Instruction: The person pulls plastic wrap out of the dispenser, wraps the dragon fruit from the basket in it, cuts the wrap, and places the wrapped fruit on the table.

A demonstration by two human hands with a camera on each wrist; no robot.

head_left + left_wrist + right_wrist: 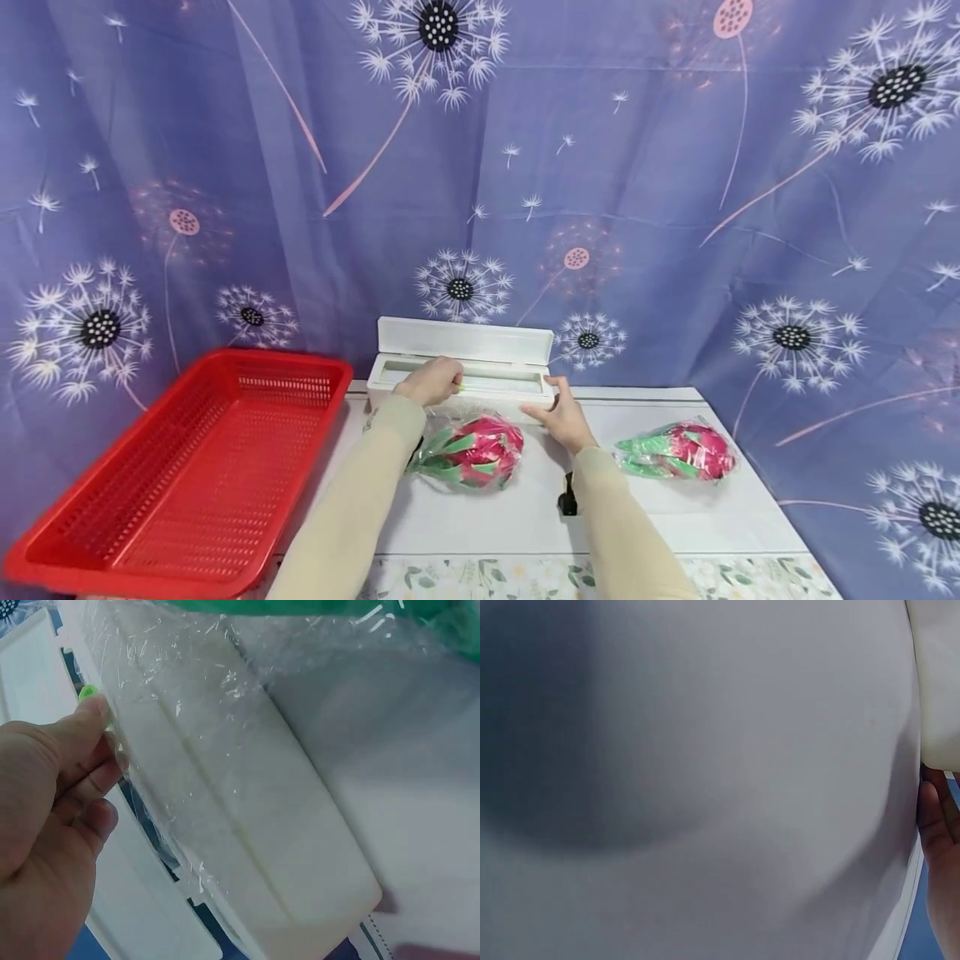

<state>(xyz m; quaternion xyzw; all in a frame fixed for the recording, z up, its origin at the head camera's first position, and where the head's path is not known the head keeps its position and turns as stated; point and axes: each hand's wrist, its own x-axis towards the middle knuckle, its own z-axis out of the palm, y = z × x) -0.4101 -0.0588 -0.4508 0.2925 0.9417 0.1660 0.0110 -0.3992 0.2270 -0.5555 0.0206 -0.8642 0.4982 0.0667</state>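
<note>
Head view: a white cling-film box [465, 371] is seen lid-up at the far bench [525, 508] edge, long axis running left to right.
Left hand [431, 381]: fingers [82, 742] are pinched on the cling film [202, 712] at the box's left part.
Right hand [562, 417]: fingers are held straight against the box's right end.
Wrapped fruit [472, 450]: lies between both hands, just nearer than the box.
Second wrapped fruit [678, 452]: sits right of the right hand.
Room: a red basket [180, 475] stands left, apart from the box.

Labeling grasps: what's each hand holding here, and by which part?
Left hand pinches the cling film at its edge, over the white dispenser box. Right hand rests open against the box's right front end, with no grip.
</note>
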